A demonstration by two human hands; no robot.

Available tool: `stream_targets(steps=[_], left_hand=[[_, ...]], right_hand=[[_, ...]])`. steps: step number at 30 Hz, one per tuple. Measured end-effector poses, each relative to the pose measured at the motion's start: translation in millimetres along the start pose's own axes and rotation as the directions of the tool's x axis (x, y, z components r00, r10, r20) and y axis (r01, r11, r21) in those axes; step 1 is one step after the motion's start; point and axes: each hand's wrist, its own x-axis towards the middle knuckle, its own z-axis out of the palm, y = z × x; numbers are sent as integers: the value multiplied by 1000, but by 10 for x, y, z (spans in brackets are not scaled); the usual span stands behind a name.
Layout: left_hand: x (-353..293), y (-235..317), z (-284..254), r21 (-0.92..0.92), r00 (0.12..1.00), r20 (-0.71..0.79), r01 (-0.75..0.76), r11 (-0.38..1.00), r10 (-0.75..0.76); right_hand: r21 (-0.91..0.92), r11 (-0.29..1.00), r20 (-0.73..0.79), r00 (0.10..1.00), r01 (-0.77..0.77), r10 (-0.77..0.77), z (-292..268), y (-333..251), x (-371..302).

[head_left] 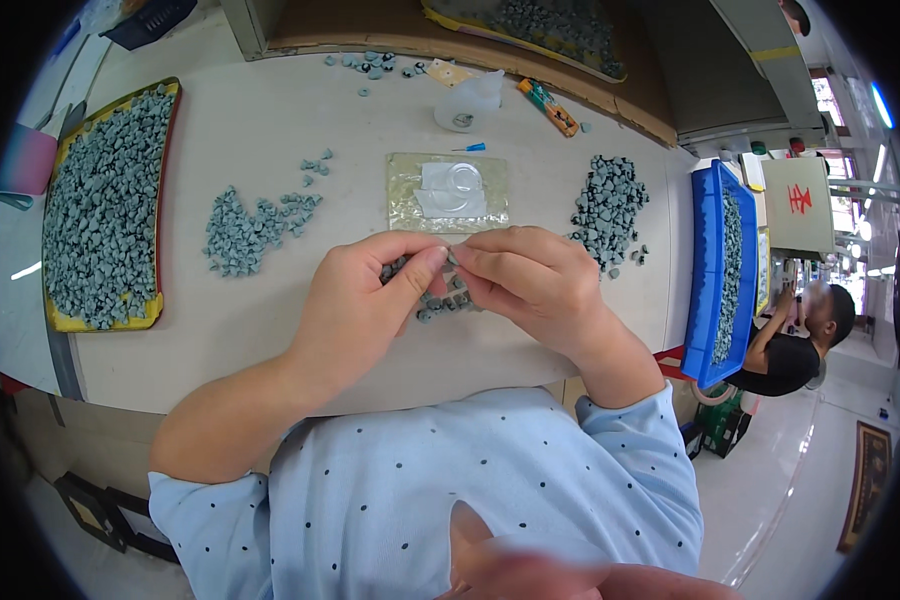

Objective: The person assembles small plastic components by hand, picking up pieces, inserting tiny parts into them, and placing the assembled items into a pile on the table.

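My left hand and my right hand meet over the middle of the table. Their fingertips pinch a small grey-green piece between them; its exact kind is too small to make out. More such pieces lie beneath my fingers, partly hidden. Just beyond is a clear, yellowish flat pad bearing a white sheet and a round clear dish. Loose grey-green pieces spread to the left, and a denser heap of dark-edged ones sits on the right.
A yellow tray full of pieces stands far left, a blue bin at the right edge. Behind the pad are a blue needle tip, a translucent bottle and an orange-green tube. A person works beyond the bin.
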Motion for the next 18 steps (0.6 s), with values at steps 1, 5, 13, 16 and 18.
stream_targets(steps=[1, 5, 13, 16, 18], left_hand=[[-6, -6, -4, 23, 1000, -10, -6, 1000, 6], [-39, 0, -21, -41, 999, 1, 39, 998, -39], [-28, -16, -75, -112, 992, 69, 112, 987, -105], [-28, -8, -92, -102, 990, 86, 118, 988, -109], [-30, -14, -89, -85, 991, 88, 108, 991, -101]], right_hand=[[-22, 1000, 0, 1000, -8, 8, 4, -6, -1], [20, 999, 2, 999, -36, 36, -7, 55, 8], [4, 1000, -18, 1000, 20, -20, 46, 12, 63], [2, 999, -32, 999, 37, -37, 84, 27, 18], [-15, 999, -39, 998, 47, -48, 85, 18, 18]])
